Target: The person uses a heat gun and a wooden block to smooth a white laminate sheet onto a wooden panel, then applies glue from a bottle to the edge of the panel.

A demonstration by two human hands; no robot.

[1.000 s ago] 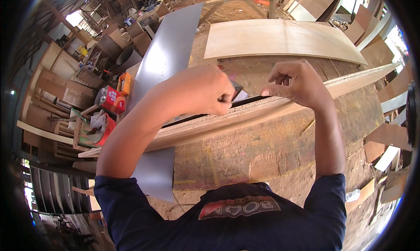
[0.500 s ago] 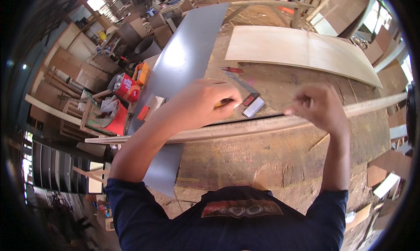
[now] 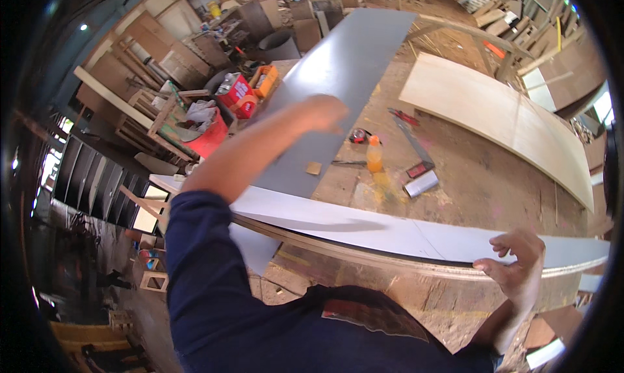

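My left hand (image 3: pixel 325 114) is held out over the grey sheet (image 3: pixel 351 61), above its surface; its fingers are blurred and partly hidden, and I cannot make out anything in them. A long narrow board (image 3: pixel 364 225) with a white face and a pale wood edge runs across the bench in front of me. At its right part, my right hand (image 3: pixel 518 266) is beside the near edge, thumb and fingers apart, holding nothing. Beyond the board lie a try square (image 3: pixel 416 145), a white-sided block (image 3: pixel 421 184), an orange bottle (image 3: pixel 374 155) and a tape measure (image 3: pixel 358 136).
A pale wood panel (image 3: pixel 494 119) lies at the bench's far right. Red-handled pliers (image 3: pixel 406 117) rest near it. At left are a red tin (image 3: pixel 237 94), an orange box (image 3: pixel 263 80) and a red container (image 3: pixel 207 135). A small wood scrap (image 3: pixel 313 168) lies on the grey sheet.
The view has shifted left. The board's white face now shows where mostly its edge showed before. My hands have moved farther apart, the right one lower toward the board's right part.
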